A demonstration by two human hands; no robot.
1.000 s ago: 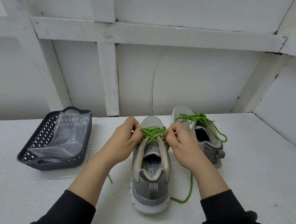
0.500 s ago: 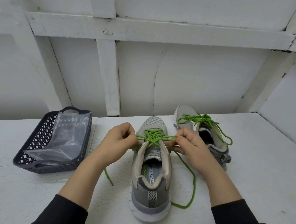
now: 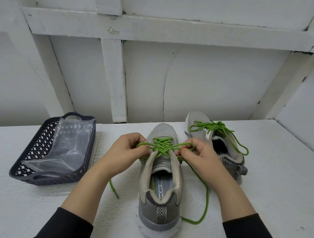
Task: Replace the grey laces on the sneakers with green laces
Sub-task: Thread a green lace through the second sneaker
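Observation:
A grey sneaker (image 3: pixel 160 190) stands on the white table with its heel toward me. A green lace (image 3: pixel 164 147) is threaded across its top. My left hand (image 3: pixel 127 152) pinches a loop of that lace at the sneaker's left side. My right hand (image 3: pixel 201 154) pinches the matching loop at the right side. Loose lace ends trail on the table on both sides, the right end (image 3: pixel 205 201) curving round toward the heel. A second grey sneaker (image 3: pixel 222 143), also with a green lace tied in a bow, lies behind my right hand.
A dark plastic basket (image 3: pixel 38 177) holding a clear plastic bag (image 3: pixel 66 146) stands at the left of the table. White walls with beams close the back and the right side. The table (image 3: pixel 277 181) is white and rough.
My hands have moved apart from the middle of the sneaker, drawing the green lace loops out to each side. The view has tilted slightly.

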